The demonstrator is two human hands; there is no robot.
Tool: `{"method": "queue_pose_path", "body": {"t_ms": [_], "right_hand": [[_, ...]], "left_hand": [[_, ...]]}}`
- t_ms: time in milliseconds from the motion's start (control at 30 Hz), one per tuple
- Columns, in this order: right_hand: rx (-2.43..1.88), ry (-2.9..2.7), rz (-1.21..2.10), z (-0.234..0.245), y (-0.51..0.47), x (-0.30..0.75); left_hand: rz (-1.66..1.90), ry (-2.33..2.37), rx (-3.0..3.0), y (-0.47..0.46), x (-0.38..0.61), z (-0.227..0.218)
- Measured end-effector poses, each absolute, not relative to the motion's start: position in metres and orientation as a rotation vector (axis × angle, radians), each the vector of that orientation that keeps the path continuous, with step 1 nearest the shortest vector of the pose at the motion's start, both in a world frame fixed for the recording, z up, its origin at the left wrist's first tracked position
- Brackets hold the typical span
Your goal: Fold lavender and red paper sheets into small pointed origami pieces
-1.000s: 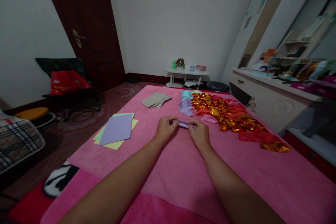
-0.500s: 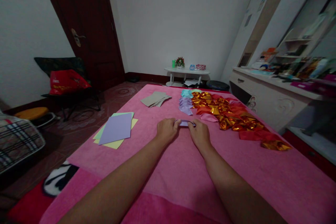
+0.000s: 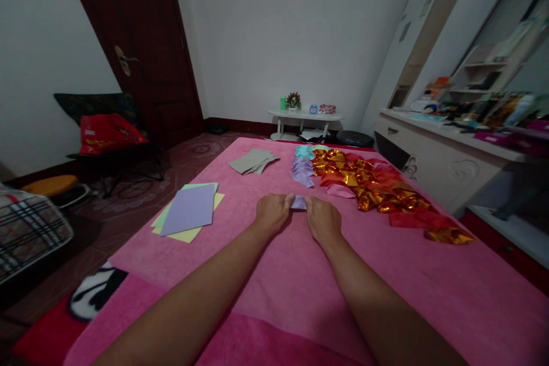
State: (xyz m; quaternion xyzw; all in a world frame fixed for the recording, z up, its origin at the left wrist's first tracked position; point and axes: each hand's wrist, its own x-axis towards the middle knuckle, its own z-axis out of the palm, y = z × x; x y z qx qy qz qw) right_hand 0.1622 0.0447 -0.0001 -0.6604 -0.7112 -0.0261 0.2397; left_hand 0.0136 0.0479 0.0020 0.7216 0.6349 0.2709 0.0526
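Note:
A small folded piece of purple paper [image 3: 298, 202] is held at its two ends over the middle of the pink cloth [image 3: 274, 263]. My left hand [image 3: 273, 211] grips its left end, thumb and fingers closed. On the right end, my right hand [image 3: 323, 219] is closed in the same way. Most of the paper's ends are hidden under the fingers. To the left lie flat sheets of purple paper [image 3: 189, 210], green and yellow paper. Beyond my hands, folded purple pieces [image 3: 302, 171] stand in a row beside shiny gold folded pieces [image 3: 343, 168].
Grey paper sheets [image 3: 254, 161] are fanned out at the far left of the cloth. Red folded pieces [image 3: 416, 220] lie to the right. A white side table [image 3: 304, 115] stands by the wall, a cluttered dresser [image 3: 446, 143] at right, and a chair with a red bag [image 3: 111, 134] at left.
My hands have drawn slightly closer together. The purple paper between them shows a shorter stretch and its face looks tilted differently. Other things stay in place.

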Motion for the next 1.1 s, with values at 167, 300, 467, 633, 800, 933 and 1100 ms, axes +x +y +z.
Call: {"method": "queue_pose_path", "body": {"t_ms": [167,300,467,633,800,933,1100], "right_hand": [[-1.666,-2.053,0.001,0.0016,0.0418,0.1603],[-1.659,-1.982,0.051,0.0007,0.0441,0.1629],[-1.710,-1.812,0.084,-0.0018,0.0491,0.1694],[-1.702,-1.817,0.116,-0.0001,0.0472,0.1687],[-1.701,-1.811,0.140,0.0019,0.0445,0.1673],[-1.587,-1.825,0.227,0.0014,0.0445,0.1676],[-1.582,-1.771,0.253,-0.0001,0.0462,0.1683]], "left_hand": [[0.849,2.013,2.123,0.0511,0.0102,0.0015],[0.810,1.970,2.171,0.0502,0.0114,0.0027],[0.714,1.845,2.280,0.0450,0.0156,0.0058],[0.663,1.870,2.267,0.0451,0.0149,0.0067],[0.619,1.960,2.240,0.0460,0.0169,0.0047],[0.602,2.014,2.218,0.0454,0.0177,0.0045],[0.588,1.996,2.242,0.0436,0.0186,0.0071]]}}
